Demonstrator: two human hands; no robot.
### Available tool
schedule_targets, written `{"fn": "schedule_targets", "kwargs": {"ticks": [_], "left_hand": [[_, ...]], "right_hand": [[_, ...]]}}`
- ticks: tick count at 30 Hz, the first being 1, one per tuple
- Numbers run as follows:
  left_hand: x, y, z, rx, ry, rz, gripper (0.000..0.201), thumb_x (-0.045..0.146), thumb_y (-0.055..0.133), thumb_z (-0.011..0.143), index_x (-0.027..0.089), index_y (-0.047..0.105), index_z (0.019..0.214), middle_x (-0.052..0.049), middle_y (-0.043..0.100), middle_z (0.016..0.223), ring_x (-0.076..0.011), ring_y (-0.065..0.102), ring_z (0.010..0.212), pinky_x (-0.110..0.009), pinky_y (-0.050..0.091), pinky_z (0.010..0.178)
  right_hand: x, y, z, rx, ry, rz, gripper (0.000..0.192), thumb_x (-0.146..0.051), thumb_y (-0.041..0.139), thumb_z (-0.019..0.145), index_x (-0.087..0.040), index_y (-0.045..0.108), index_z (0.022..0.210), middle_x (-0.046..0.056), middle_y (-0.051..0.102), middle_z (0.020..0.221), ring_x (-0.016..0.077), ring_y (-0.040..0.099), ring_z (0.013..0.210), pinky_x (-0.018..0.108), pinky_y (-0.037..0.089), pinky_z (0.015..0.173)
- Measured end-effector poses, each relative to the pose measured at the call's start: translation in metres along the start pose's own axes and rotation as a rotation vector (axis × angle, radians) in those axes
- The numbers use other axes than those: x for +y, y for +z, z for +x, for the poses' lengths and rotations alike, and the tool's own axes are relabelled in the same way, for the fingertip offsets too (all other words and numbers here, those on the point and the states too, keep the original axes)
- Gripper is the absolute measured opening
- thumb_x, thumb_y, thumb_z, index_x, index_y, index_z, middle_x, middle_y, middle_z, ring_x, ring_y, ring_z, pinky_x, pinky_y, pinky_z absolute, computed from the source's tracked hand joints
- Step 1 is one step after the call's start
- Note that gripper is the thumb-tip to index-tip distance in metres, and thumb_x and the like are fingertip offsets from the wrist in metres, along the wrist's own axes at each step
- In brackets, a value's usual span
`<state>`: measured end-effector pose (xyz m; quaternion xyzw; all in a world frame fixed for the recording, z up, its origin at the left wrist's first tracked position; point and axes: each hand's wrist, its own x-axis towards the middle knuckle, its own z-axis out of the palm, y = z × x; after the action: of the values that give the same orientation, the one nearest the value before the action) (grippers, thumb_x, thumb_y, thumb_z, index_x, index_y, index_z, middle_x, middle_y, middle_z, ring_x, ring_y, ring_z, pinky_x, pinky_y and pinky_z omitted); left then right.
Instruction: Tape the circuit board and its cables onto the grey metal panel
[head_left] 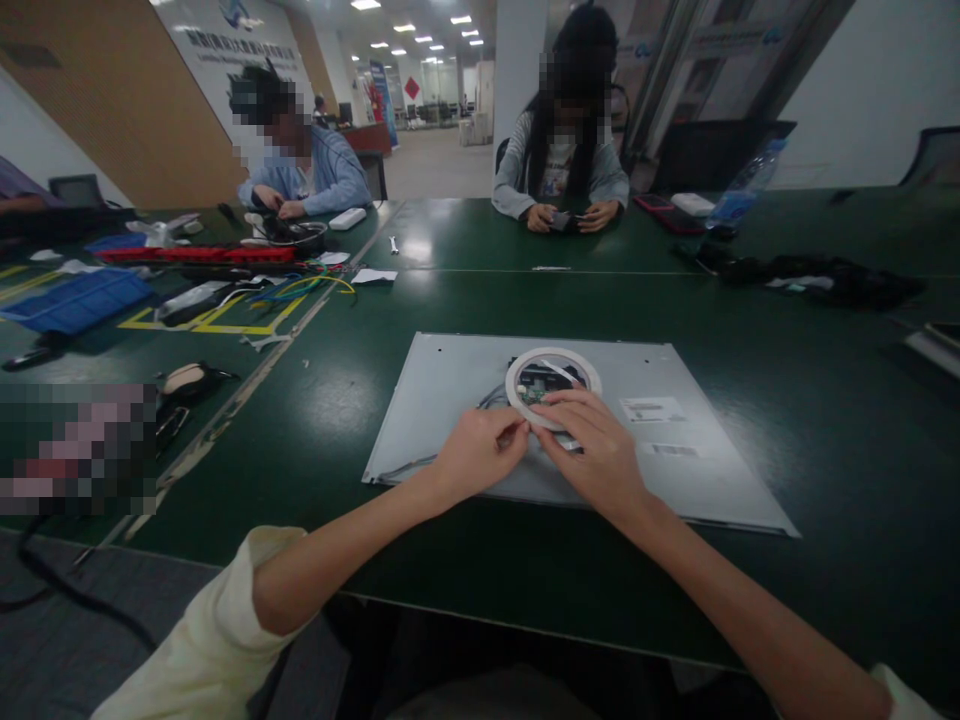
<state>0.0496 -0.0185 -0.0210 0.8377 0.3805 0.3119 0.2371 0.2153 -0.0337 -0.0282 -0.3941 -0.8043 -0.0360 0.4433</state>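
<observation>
A white roll of double-sided or masking-type tape (512,385) is tilted up above a flat grey metal panel (442,400). My right hand (596,445) grips its lower right rim, thumb below and fingers over the ring. My left hand (480,450) is closed in a pinch at the roll's lower left edge; whether a loose tape end is between the fingertips is too small to see. Through the ring shows a green circuit board (534,396) on the panel. Grey cables (409,468) run from it along the panel's left side. Two white labels (652,410) are on the right part.
Two people (315,160) sit across the green table (322,400), hands on small items. At left lie a blue tray (82,300), red strips (202,254), coloured wires (300,290) and a wrench (264,342). A bottle (746,185) and black cables (825,280) are at right.
</observation>
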Motion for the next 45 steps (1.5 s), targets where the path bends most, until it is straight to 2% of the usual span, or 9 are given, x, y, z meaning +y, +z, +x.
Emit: {"fn": "schedule_targets", "kwargs": {"ticks": [6,12,19,28,32,38,45], "left_hand": [[0.0,0.004,-0.003,0.055,0.028,0.053,0.02,0.013,0.042,0.074,0.015,0.043,0.054,0.005,0.039,0.049,-0.0063,0.037,0.046,-0.019,0.026,0.047],[0.01,0.004,-0.006,0.132,-0.087,-0.199,0.025,0.016,0.043,0.074,0.015,0.04,0.049,0.005,0.032,0.048,-0.0055,0.03,0.046,-0.019,0.024,0.046],[0.014,0.005,-0.007,0.152,-0.172,-0.457,0.024,0.021,0.046,0.076,0.012,0.054,0.055,0.004,0.04,0.048,-0.0052,0.032,0.046,-0.018,0.025,0.045],[0.017,0.002,-0.006,0.091,-0.293,-0.755,0.022,0.024,0.049,0.075,0.011,0.059,0.061,0.006,0.038,0.038,-0.0034,0.03,0.036,-0.017,0.024,0.039],[0.019,0.001,-0.005,0.082,-0.309,-0.83,0.021,0.024,0.05,0.074,0.012,0.059,0.06,0.006,0.04,0.037,-0.0034,0.031,0.034,-0.018,0.026,0.04],[0.02,0.004,-0.006,0.101,-0.346,-0.955,0.02,0.024,0.051,0.073,0.013,0.059,0.059,0.006,0.04,0.036,-0.0029,0.029,0.032,-0.019,0.022,0.039],[0.02,0.006,-0.008,0.07,-0.412,-1.047,0.023,0.03,0.053,0.073,0.012,0.059,0.06,0.006,0.04,0.037,-0.0028,0.027,0.033,-0.019,0.017,0.038]], "right_hand": [[-0.003,0.001,-0.001,0.011,-0.003,0.037,0.018,-0.014,0.055,0.079,-0.017,0.064,0.094,0.007,0.067,0.089,0.0195,0.059,0.09,0.045,0.044,0.09],[-0.011,-0.002,0.003,0.115,-0.003,0.069,0.018,-0.012,0.057,0.076,-0.019,0.066,0.09,0.006,0.066,0.082,0.0188,0.06,0.082,0.044,0.046,0.088],[-0.016,-0.006,0.006,0.188,-0.009,0.138,0.02,-0.008,0.061,0.072,-0.018,0.067,0.088,0.006,0.066,0.079,0.0182,0.059,0.079,0.044,0.048,0.087],[-0.014,-0.008,0.007,0.154,0.135,0.272,0.017,-0.016,0.061,0.075,-0.021,0.068,0.089,0.005,0.066,0.083,0.0189,0.059,0.085,0.043,0.048,0.088],[-0.013,-0.008,0.005,0.127,0.173,0.327,0.018,-0.017,0.061,0.075,-0.022,0.068,0.091,0.005,0.066,0.085,0.0198,0.059,0.088,0.044,0.047,0.089],[-0.014,-0.009,0.005,0.135,0.186,0.314,0.018,-0.018,0.061,0.075,-0.022,0.068,0.091,0.005,0.066,0.085,0.02,0.058,0.089,0.044,0.047,0.09],[-0.017,-0.009,0.006,0.157,0.199,0.334,0.018,-0.019,0.062,0.075,-0.022,0.069,0.092,0.005,0.066,0.084,0.0195,0.058,0.087,0.044,0.047,0.089]]}}
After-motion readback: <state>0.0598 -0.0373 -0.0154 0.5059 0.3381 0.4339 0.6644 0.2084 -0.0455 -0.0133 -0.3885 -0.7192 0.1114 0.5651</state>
